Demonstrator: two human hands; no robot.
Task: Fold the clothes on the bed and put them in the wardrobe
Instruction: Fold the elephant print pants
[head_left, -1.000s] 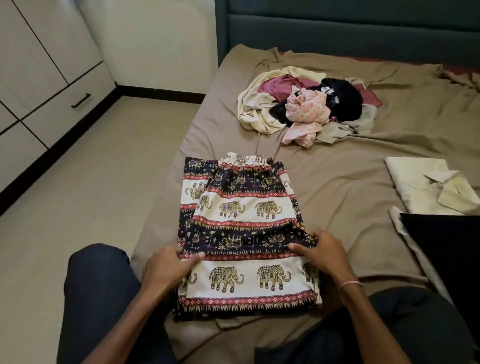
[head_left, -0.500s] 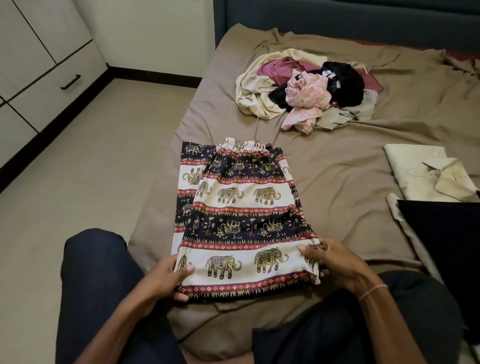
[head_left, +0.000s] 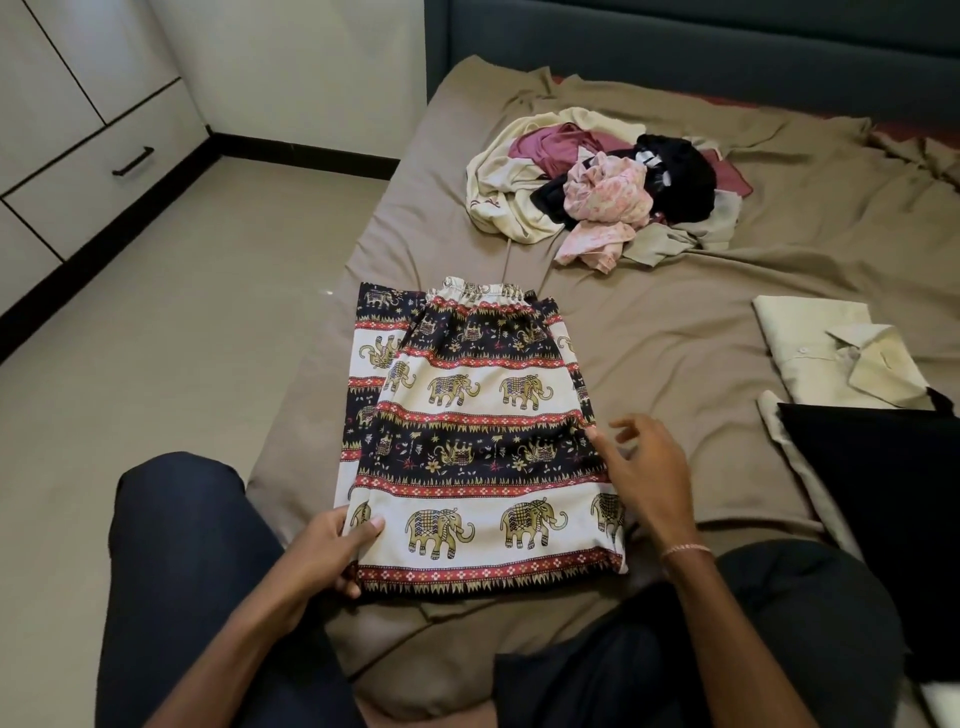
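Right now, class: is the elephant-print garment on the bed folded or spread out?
Folded: the elephant-print garment lies doubled, an under layer showing along its left edge; the left hand grips its near corner.

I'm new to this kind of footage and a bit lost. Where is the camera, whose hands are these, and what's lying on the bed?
No machine here: a person wears a camera on the head, looking down at their own two hands. The left hand grips the near left corner of the elephant-print garment, lying flat on the bed. The right hand is open beside its right edge. Beyond lies a pile of unfolded clothes; to the right, a folded cream shirt.
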